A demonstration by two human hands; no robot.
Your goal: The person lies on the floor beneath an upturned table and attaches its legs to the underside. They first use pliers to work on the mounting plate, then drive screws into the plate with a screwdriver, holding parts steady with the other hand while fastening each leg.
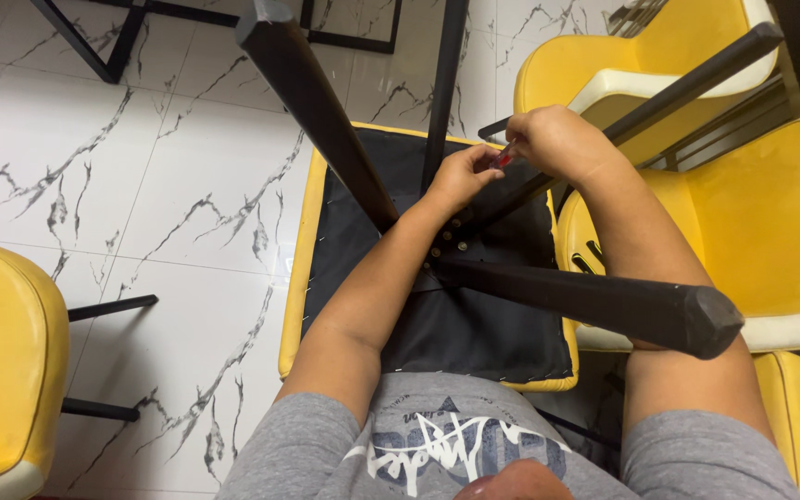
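Black chair legs crowd frame centre; our left hand and right hand together pinch 1 red-handled screwdriver. Slippage could strip a fastener.

yellow chair, black underside; white floor, grey veins.
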